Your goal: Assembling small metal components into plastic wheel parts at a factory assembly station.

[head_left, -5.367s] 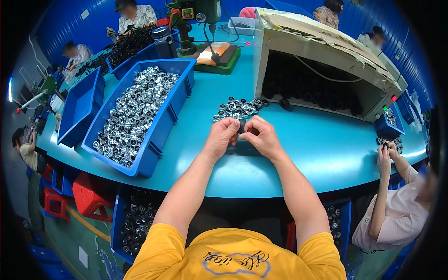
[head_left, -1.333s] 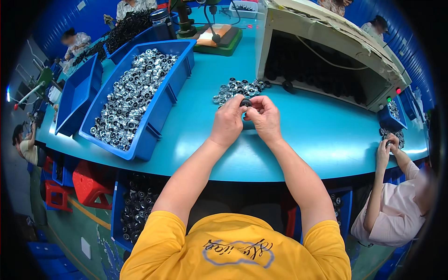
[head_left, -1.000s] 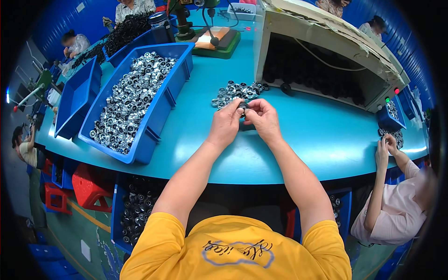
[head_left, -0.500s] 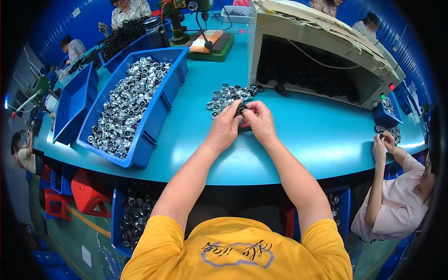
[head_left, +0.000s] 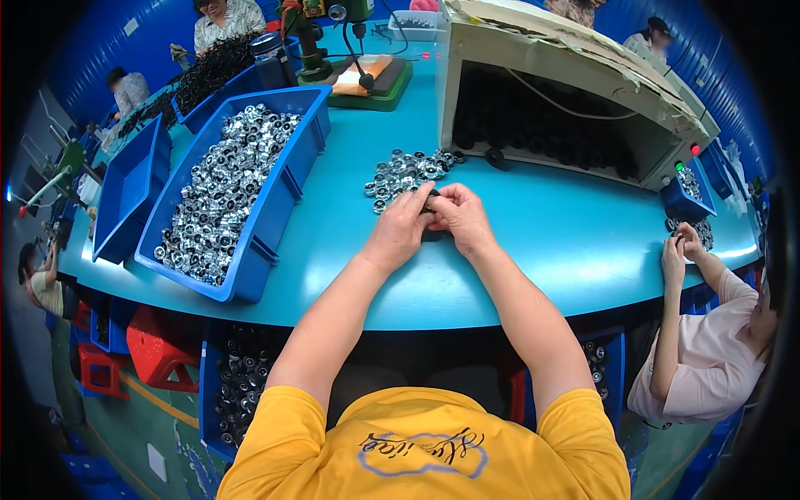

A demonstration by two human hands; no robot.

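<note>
My left hand (head_left: 398,228) and my right hand (head_left: 461,218) meet above the blue-green table, fingers closed together around a small round black part (head_left: 432,197). Most of that part is covered by my fingers, so its exact kind does not show. Just beyond my hands lies a loose pile of small silver metal wheel-like pieces with dark centres (head_left: 405,173). To the left, a long blue bin (head_left: 265,242) is filled with the same kind of silver pieces.
A white open-fronted box (head_left: 450,83) with dark round parts inside stands at back right. An empty blue bin (head_left: 125,218) sits far left. A green-based machine (head_left: 367,98) stands at the back. A co-worker's hands (head_left: 679,250) work at the right; blue bins with black parts (head_left: 242,392) stand below the table.
The view has shifted slightly. My fingers have closed further over the black part, so less of it shows; both hands stay together in nearly the same place.
</note>
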